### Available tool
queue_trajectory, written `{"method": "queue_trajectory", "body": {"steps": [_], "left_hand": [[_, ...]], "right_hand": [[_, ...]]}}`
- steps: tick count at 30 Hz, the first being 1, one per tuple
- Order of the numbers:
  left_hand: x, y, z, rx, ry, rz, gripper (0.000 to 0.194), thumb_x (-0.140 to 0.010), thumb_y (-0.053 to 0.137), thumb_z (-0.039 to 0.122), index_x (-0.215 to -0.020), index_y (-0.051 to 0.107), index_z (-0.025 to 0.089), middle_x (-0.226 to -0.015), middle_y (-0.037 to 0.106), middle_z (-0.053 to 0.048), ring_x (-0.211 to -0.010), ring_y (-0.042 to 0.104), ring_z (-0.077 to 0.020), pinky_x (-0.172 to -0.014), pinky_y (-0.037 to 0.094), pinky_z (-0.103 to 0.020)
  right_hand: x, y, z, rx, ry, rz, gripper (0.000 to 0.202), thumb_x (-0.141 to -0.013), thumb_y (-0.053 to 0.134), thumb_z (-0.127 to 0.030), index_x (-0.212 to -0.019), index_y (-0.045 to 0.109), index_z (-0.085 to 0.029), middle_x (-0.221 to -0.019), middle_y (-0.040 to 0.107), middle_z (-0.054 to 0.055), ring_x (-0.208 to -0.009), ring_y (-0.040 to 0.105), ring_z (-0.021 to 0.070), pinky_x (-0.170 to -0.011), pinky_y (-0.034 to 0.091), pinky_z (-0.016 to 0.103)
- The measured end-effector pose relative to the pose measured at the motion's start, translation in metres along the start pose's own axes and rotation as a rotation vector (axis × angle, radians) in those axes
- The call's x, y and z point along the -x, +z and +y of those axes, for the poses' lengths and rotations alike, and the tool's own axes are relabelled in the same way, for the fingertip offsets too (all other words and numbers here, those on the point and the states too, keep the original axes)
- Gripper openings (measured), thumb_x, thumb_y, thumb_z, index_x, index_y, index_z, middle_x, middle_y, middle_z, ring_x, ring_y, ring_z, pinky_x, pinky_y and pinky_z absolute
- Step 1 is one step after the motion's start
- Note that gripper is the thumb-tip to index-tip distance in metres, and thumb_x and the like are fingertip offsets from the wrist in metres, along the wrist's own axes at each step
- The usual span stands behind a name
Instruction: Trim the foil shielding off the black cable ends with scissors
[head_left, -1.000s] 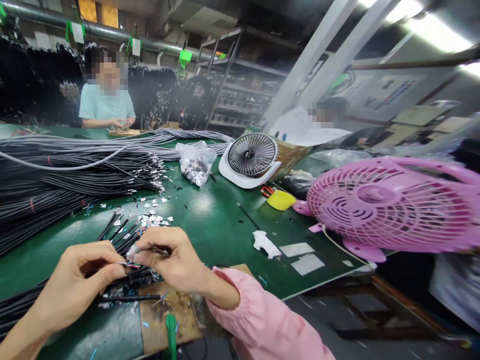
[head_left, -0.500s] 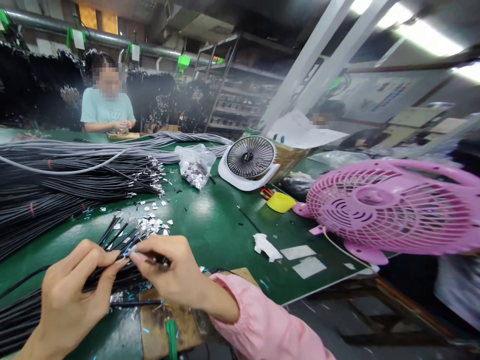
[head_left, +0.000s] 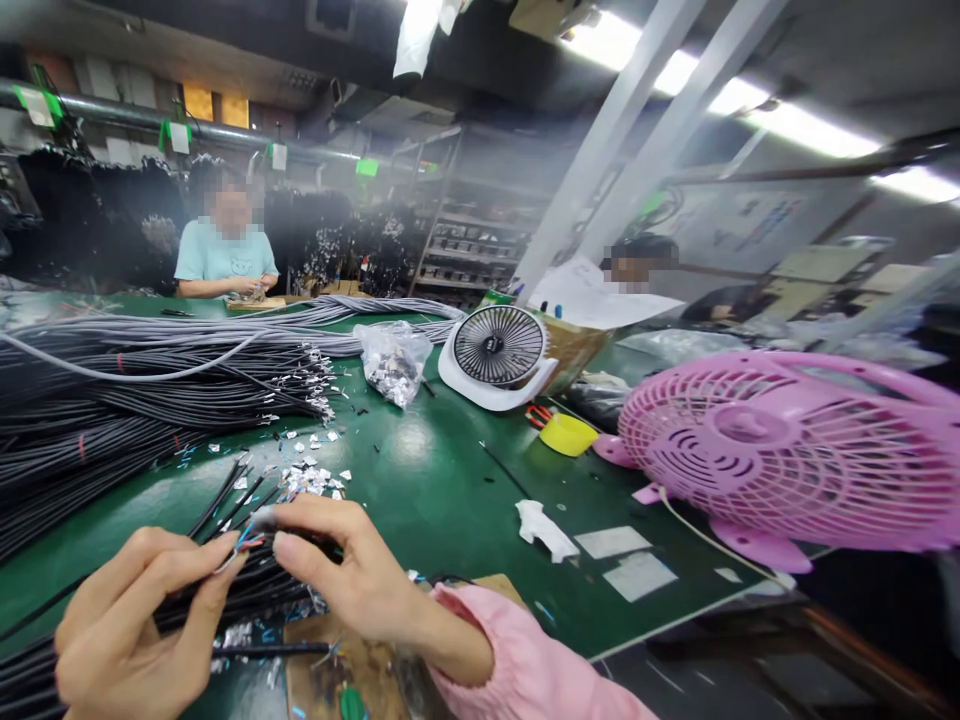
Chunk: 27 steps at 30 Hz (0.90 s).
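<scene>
At the lower left, my left hand (head_left: 139, 620) pinches the stripped end of a cable between thumb and forefinger. Thin blue, red and white wires (head_left: 244, 543) stick out past its fingertips. My right hand (head_left: 341, 565), in a pink sleeve, meets these wires from the right with curled thumb and forefinger. The forefinger lies at the blue wire; a small gap shows to the thumb. Under both hands lie more black cables (head_left: 255, 590) with cut ends. Below them, a single black cable end (head_left: 274, 650) rests across a worn wooden board (head_left: 307, 685).
A large bundle of black cables (head_left: 150, 400) lies left, with grey cables (head_left: 360, 312) behind. Foil scraps (head_left: 311, 475), a plastic bag (head_left: 395, 365), a white fan (head_left: 495, 350), a yellow tape roll (head_left: 568, 435) and a pink fan (head_left: 757, 440) occupy the green table. A co-worker (head_left: 229, 260) sits opposite.
The view has tilted up slightly, so the table things sit lower. My right thumb has parted a little from its forefinger, and the coloured wires show more spread.
</scene>
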<state>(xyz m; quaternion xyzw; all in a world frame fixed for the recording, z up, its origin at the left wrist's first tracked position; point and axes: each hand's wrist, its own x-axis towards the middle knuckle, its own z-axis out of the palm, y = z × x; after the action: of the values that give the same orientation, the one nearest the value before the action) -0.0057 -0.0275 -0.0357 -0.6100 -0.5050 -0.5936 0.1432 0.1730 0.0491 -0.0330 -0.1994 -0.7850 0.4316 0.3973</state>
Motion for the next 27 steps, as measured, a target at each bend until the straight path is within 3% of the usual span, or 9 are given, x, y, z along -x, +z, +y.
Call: {"method": "queue_trajectory", "body": {"steps": [4,9,12,18,23,27], "left_hand": [[0.0,0.0,0.004,0.04,0.076,-0.052,0.008,-0.078,0.073,0.018,-0.08,0.075,0.026,-0.059,0.066,0.004,-0.048,0.06,-0.0128,-0.049,0.051,-0.026],[0.003,0.009,0.027,-0.001,-0.17,0.086,0.013,-0.085,0.066,0.026,-0.073,0.071,0.026,-0.061,0.067,0.002,-0.053,0.062,-0.0155,-0.053,0.054,-0.03],[0.004,0.012,0.031,0.003,-0.181,0.122,0.014,-0.084,0.066,0.022,-0.072,0.071,0.027,-0.061,0.066,0.003,-0.053,0.063,-0.0147,-0.053,0.053,-0.029],[0.003,0.006,0.022,-0.014,-0.006,0.039,0.014,-0.084,0.063,0.019,-0.078,0.073,0.025,-0.064,0.07,0.002,-0.055,0.065,-0.017,-0.053,0.052,-0.03],[0.001,0.006,0.021,-0.14,-0.102,-0.075,0.009,-0.086,0.065,0.028,-0.082,0.073,0.026,-0.065,0.073,0.004,-0.05,0.064,-0.0125,-0.05,0.048,-0.024],[-0.005,0.005,0.015,0.004,-0.203,-0.202,0.025,-0.089,0.058,0.035,-0.069,0.068,0.025,-0.046,0.061,0.008,-0.034,0.053,-0.0078,-0.036,0.038,-0.018]], "right_hand": [[0.002,0.0,0.002,0.004,0.0,-0.013,0.038,-0.094,0.055,-0.05,-0.103,0.076,-0.021,-0.077,0.07,0.003,-0.069,0.059,0.0144,-0.068,0.051,0.027],[0.002,0.003,0.003,0.001,0.002,0.001,0.035,-0.094,0.057,-0.049,-0.1,0.078,-0.022,-0.075,0.07,0.004,-0.067,0.059,0.0158,-0.066,0.051,0.03],[0.003,0.002,0.003,0.001,0.003,0.007,0.033,-0.093,0.057,-0.047,-0.099,0.078,-0.023,-0.077,0.071,0.004,-0.068,0.059,0.0166,-0.065,0.05,0.031],[0.002,0.002,0.002,0.014,0.009,0.017,0.032,-0.092,0.059,-0.046,-0.097,0.078,-0.021,-0.074,0.07,0.004,-0.066,0.058,0.0159,-0.063,0.05,0.03],[0.001,0.003,0.001,0.061,0.005,0.092,0.028,-0.094,0.057,-0.04,-0.091,0.077,-0.02,-0.073,0.067,0.004,-0.067,0.057,0.0159,-0.064,0.049,0.029],[0.001,0.005,-0.006,0.153,-0.024,0.123,0.023,-0.093,0.058,-0.035,-0.085,0.075,-0.02,-0.075,0.068,0.004,-0.068,0.058,0.0159,-0.064,0.048,0.027]]}}
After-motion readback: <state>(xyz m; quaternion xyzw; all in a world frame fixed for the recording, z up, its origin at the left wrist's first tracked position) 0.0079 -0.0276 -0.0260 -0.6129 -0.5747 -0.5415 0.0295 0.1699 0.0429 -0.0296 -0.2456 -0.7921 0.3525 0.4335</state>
